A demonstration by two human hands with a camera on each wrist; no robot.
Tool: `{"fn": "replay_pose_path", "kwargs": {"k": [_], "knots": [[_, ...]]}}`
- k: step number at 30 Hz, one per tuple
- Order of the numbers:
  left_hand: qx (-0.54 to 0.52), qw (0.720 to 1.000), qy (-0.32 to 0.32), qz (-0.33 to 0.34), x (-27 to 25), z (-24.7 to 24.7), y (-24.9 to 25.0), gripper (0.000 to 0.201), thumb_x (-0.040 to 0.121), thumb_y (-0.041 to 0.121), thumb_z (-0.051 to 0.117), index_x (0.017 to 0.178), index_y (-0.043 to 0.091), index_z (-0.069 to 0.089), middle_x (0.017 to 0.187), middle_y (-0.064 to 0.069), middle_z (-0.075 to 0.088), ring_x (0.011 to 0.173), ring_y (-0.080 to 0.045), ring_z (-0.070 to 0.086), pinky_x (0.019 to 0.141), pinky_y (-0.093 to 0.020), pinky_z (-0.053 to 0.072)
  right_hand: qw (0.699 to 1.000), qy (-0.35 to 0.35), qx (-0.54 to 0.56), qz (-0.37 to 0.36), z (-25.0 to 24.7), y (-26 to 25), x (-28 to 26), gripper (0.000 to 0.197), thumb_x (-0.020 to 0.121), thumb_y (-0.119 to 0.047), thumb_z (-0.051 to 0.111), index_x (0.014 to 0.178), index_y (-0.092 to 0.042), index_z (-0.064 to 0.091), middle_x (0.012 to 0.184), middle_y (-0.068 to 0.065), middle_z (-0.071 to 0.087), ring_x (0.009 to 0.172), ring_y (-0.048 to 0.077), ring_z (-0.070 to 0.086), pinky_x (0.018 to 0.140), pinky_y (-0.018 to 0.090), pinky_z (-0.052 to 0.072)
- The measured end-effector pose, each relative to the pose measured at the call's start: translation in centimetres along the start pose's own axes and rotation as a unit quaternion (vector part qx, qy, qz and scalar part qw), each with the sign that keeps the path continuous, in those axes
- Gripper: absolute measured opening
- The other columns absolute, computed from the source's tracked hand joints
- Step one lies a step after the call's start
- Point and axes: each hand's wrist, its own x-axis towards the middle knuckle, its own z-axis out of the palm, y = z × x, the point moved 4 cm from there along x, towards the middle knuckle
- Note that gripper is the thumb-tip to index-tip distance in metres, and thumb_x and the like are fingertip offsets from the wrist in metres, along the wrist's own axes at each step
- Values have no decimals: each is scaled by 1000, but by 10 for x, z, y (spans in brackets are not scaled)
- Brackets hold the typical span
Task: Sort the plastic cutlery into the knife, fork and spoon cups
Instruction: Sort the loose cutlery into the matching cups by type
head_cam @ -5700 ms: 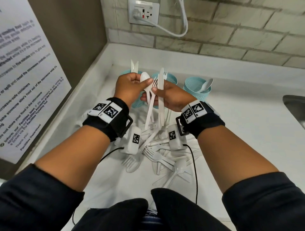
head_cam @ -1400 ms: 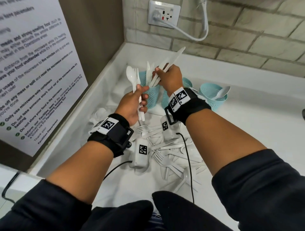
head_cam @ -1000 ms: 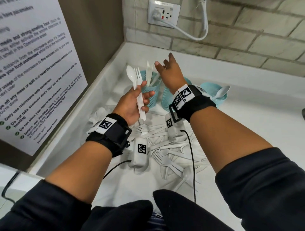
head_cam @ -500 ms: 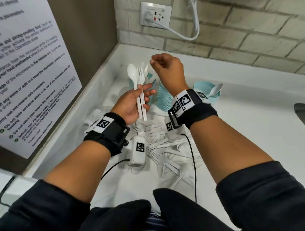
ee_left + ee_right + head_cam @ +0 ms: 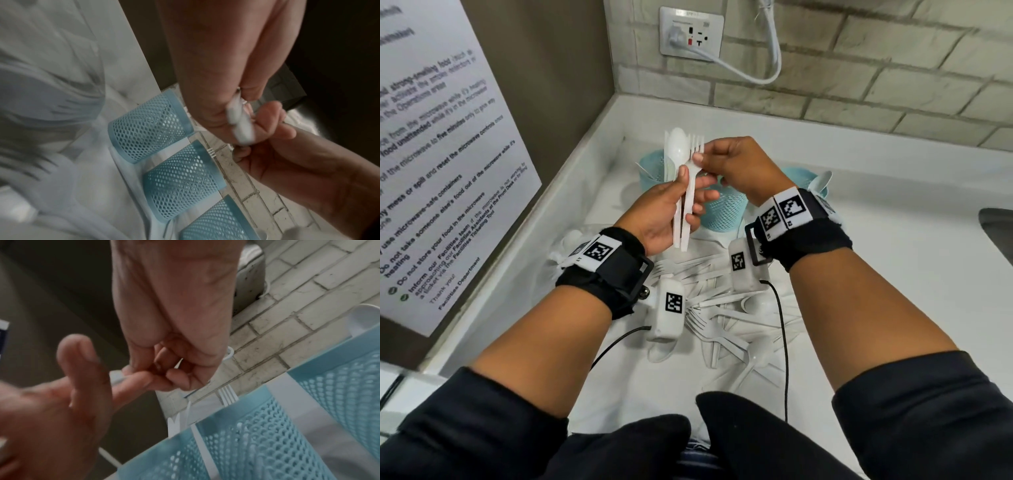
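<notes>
My left hand (image 5: 688,197) grips the handles of a white plastic spoon (image 5: 677,148) and a white fork (image 5: 695,152), both held upright. The right hand (image 5: 703,158) pinches that fork just below its tines. Behind the hands stand three teal mesh cups: the left cup (image 5: 650,171) with knives, the middle cup (image 5: 722,212), and the right cup (image 5: 803,176) with a spoon (image 5: 821,181). Loose white cutlery (image 5: 726,315) lies in a pile on the white counter under my wrists. Fork tines (image 5: 227,395) stick out over a cup rim in the right wrist view.
A notice board (image 5: 438,164) lines the left wall. The brick back wall carries a socket (image 5: 691,32) with a white cable. A sink edge (image 5: 996,233) shows at the far right. The white counter (image 5: 893,281) stretches to the right of the cups.
The right hand let a knife go into the left cup, then came back down to the left hand and took hold of the fork's head. The left hand kept the spoon and fork.
</notes>
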Motion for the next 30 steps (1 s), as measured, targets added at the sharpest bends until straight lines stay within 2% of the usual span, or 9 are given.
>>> {"fn": "replay_pose_path", "kwargs": {"k": [4,7,9,16,21,24,26,27,30], "knots": [[7,1000,10,-12,2,0,-3,41,99,38,32,106,10,60,65,5,67,44,0,46,39,-7,37,980,195,27,21,-42,0,9,24,92,-12,56,69,-16,54,63,0,59,36,-3,48,38,12,34],[22,1000,10,-17,3,-2,-7,38,99,38,32,108,12,59,63,6,66,41,1,42,36,-7,32,925,378,37,1,-75,-2,7,22,95,-14,51,73,-18,50,69,2,61,36,0,50,43,19,41],[37,999,12,-12,4,-3,-9,38,99,38,32,108,13,59,58,8,61,39,1,35,35,-7,26,900,434,30,-12,-82,-2,2,20,95,-14,49,76,-14,48,67,1,58,41,4,53,47,24,49],[60,997,9,-47,7,-3,-10,60,96,56,22,106,11,59,62,5,43,43,-3,29,37,-12,24,927,337,-161,23,-61,41,1,20,94,-17,50,97,-1,62,87,15,70,73,28,69,75,38,55],[33,998,2,-51,7,-5,-13,38,96,21,26,103,6,60,67,2,43,49,-5,35,44,-15,28,940,294,-162,58,-60,51,3,24,91,-17,55,106,0,63,96,18,70,86,32,68,86,41,52],[36,999,10,-25,7,-4,-13,28,98,8,31,101,10,59,69,1,42,52,-4,38,45,-14,31,933,294,-202,40,-62,45,-1,37,88,-20,61,121,-4,55,115,16,62,104,25,61,88,17,40],[50,999,9,-10,7,-2,-13,27,101,12,32,105,16,58,67,2,43,55,-6,39,45,-14,34,915,338,-219,-17,-61,32,-10,34,86,-27,63,114,-9,58,109,11,59,91,14,58,71,11,32],[65,998,12,-5,8,-1,-13,26,102,17,32,108,19,57,66,2,43,55,-6,39,45,-14,34,917,345,-196,-48,-58,25,-15,26,86,-31,64,101,-11,62,93,5,61,76,9,55,67,14,32],[122,992,42,10,10,4,-14,25,103,23,31,114,22,52,65,3,39,54,-6,33,44,-14,31,961,228,-142,-62,-41,13,-18,41,86,-42,62,71,-4,67,54,-6,55,45,-2,45,54,16,36]]}}
